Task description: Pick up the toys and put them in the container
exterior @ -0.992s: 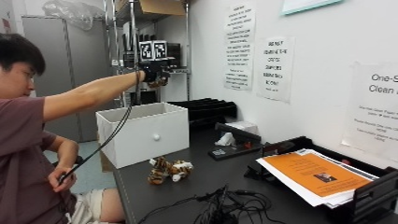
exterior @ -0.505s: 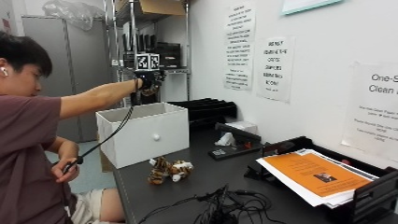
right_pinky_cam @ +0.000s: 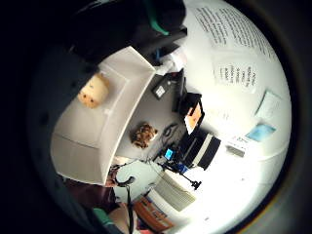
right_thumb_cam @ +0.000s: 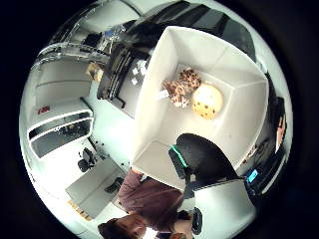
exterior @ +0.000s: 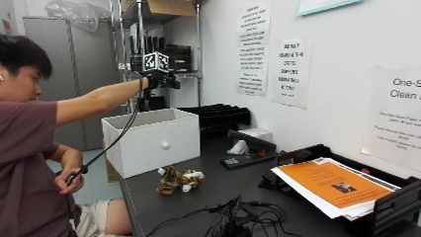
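The dark table runs along the wall, flat and matte. On its near end stands the white container, a boxy open-topped bin with smooth walls and one small round knob on its front. The thumb-side palm view looks straight down into it: two toys lie on its floor, a spotted plush animal with a fuzzy brown-and-cream coat, and touching it a smooth, round tan toy dotted with dark specks. A third toy, a striped plush tiger, lies on the tabletop just beside the container's front wall, outside it. The gloved right hand hovers high above the open container, arm stretched out, well apart from all three toys. Nothing shows in its grasp, but whether the fingers are spread or curled I cannot tell. The bare left hand grips a black cable down low.
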Demonstrator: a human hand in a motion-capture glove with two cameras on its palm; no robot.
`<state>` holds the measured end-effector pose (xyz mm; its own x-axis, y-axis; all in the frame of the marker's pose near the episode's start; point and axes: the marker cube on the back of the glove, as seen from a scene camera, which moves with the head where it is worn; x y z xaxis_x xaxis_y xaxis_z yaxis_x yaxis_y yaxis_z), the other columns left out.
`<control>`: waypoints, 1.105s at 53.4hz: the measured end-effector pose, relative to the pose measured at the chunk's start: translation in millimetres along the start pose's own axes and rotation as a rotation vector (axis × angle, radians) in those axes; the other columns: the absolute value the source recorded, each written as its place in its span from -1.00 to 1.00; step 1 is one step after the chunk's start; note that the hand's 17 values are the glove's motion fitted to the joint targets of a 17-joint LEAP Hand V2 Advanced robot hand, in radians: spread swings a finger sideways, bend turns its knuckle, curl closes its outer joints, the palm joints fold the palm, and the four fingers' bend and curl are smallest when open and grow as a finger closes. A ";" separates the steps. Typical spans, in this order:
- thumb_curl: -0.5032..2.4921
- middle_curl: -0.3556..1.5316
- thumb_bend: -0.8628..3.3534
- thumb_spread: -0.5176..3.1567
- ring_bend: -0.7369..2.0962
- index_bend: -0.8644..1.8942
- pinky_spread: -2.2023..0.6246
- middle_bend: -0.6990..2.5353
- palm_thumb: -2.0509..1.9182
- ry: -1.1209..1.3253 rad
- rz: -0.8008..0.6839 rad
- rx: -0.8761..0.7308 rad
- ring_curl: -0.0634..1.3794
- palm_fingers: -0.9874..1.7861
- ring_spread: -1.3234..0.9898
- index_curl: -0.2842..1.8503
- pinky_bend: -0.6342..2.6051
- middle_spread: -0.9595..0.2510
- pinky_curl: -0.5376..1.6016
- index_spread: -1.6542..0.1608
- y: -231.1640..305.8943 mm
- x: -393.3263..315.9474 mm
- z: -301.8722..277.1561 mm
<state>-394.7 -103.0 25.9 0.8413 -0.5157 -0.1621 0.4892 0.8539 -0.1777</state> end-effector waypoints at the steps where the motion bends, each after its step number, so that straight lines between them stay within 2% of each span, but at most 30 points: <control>1: -0.17 -0.10 -0.60 -0.11 -0.21 -0.41 0.56 -0.52 0.09 -0.002 0.001 0.003 -0.16 -0.71 0.09 -0.34 0.11 0.68 0.01 0.68 2.4 3.6 -0.5; 7: -0.22 -0.19 -0.60 -0.08 -0.26 -0.40 0.59 -0.53 0.09 -0.069 0.058 0.051 -0.22 -0.67 0.14 -0.44 0.07 0.73 -0.03 0.69 13.9 26.3 -3.9; 12: -0.26 -0.25 -0.60 -0.07 -0.29 -0.40 0.60 -0.53 0.09 -0.011 0.101 -0.037 -0.24 -0.65 0.17 -0.50 0.05 0.75 -0.05 0.69 12.4 35.7 -12.1; 31: -0.35 -0.36 -0.60 -0.04 -0.34 -0.36 0.62 -0.51 0.10 -0.045 0.346 -0.040 -0.29 -0.57 0.20 -0.62 -0.01 0.72 -0.11 0.64 129.8 188.9 16.6; 43: -0.38 -0.39 -0.60 -0.04 -0.36 -0.32 0.62 -0.50 0.11 -0.096 0.372 -0.077 -0.34 -0.52 0.19 -0.62 -0.05 0.62 -0.14 0.56 191.8 245.8 79.0; 49: -0.40 -0.39 -0.60 -0.04 -0.36 -0.32 0.62 -0.50 0.10 -0.141 0.351 -0.091 -0.36 -0.51 0.18 -0.62 -0.06 0.60 -0.15 0.55 198.0 251.8 109.5; 59: -0.41 -0.40 -0.60 -0.03 -0.36 -0.31 0.61 -0.49 0.10 -0.247 0.278 -0.192 -0.39 -0.49 0.18 -0.61 -0.07 0.59 -0.16 0.54 191.2 241.3 200.0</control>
<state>-52.1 -50.1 146.9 0.9765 -0.2153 0.0041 0.2036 0.9174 -0.3419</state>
